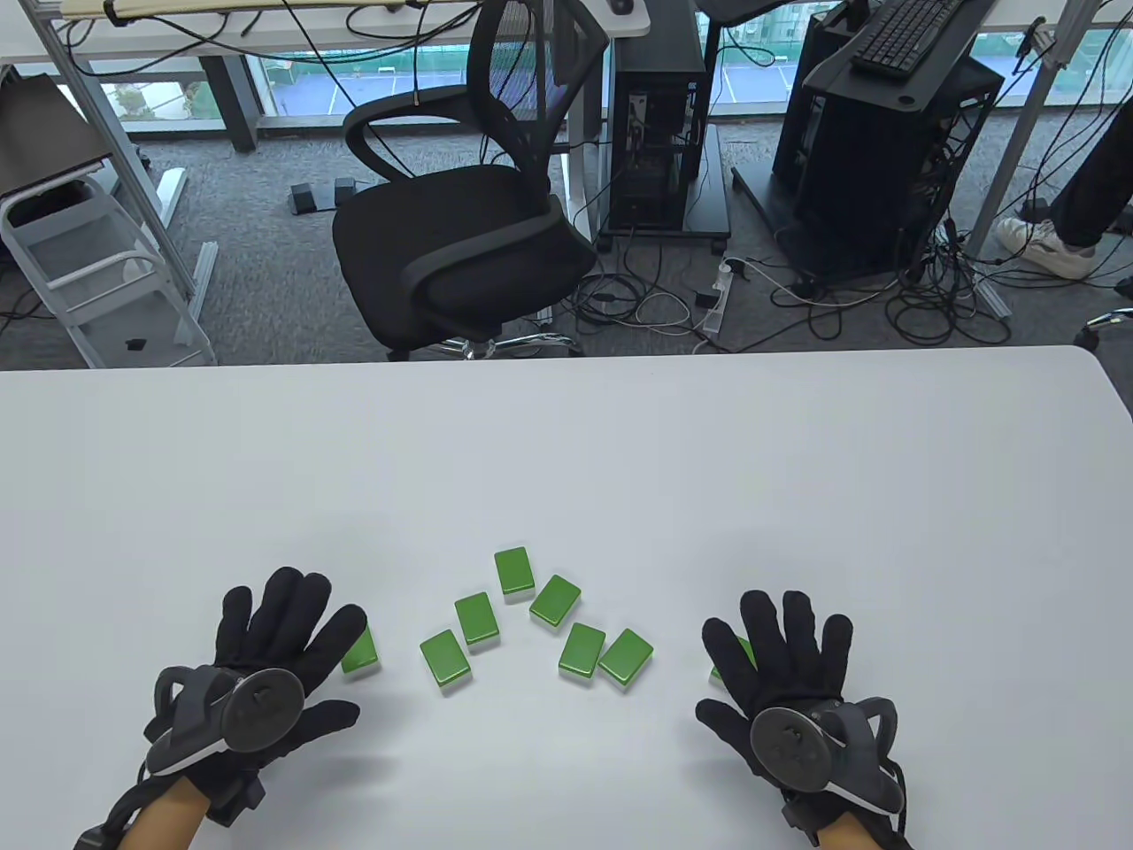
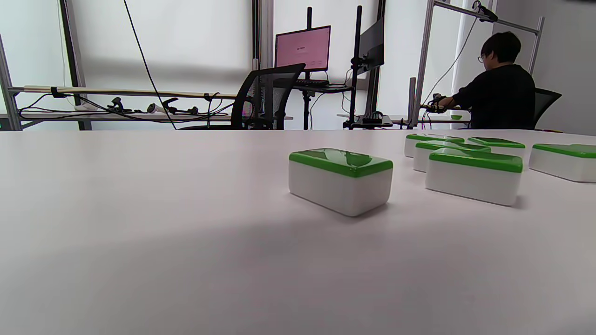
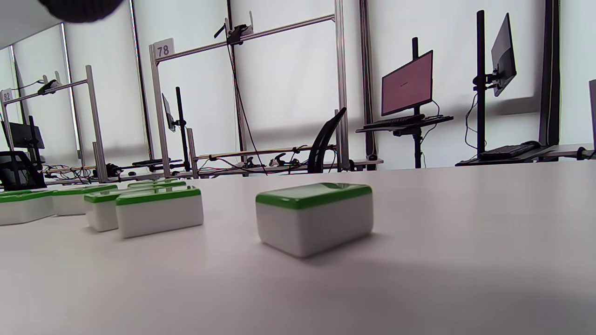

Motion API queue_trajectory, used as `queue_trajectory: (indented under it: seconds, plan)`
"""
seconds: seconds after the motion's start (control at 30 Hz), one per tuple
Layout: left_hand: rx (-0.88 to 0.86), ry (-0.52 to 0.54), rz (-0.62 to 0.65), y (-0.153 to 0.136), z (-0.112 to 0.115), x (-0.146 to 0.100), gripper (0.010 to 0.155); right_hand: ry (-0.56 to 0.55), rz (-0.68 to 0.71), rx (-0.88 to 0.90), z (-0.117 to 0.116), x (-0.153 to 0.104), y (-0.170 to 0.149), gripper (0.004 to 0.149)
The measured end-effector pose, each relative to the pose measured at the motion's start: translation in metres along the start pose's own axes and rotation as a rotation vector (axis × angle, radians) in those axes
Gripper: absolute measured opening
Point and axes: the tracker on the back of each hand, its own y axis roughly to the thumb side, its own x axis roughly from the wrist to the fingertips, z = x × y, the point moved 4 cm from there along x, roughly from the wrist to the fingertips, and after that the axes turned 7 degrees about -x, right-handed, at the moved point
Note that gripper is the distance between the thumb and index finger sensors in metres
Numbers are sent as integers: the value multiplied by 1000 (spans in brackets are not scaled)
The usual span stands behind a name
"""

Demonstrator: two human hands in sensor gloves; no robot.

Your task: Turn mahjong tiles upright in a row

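The tiles (image 1: 478,617) are glossy green on top, plain white below. The table (image 1: 566,443) is white. Both gloves are black.

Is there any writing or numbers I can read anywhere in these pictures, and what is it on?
"78": white tag on top of a metal frame post, right wrist view.
"82": white tag on another frame post at far left, same view.
Pink monitor screens: any text is too small to read.
Mahjong tiles: all lie green back up, so no markings show.
Keyboard keys: too small to read.
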Motion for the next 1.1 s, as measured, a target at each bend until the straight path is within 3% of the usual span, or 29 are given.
queue_trajectory:
  seconds: [0.23, 0.47, 0.7, 0.87, 1.1]
  plan:
    - [13, -76, -25, 5, 8, 27, 92, 1, 3, -5, 0, 0, 1, 77]
    - [119, -207, -80, 13, 35, 56, 92, 0, 8, -4, 2, -1, 1, 77]
    - [230, -302, -125, 13, 62, 63, 88, 8, 15, -9, 1, -2, 3, 77]
    - [186, -353, -146, 3, 79, 64, 82, 10, 19, -9, 1, -2, 4, 77]
    - [130, -354, -128, 2, 82, 63, 68, 23, 20, -18, 0, -2, 4, 77]
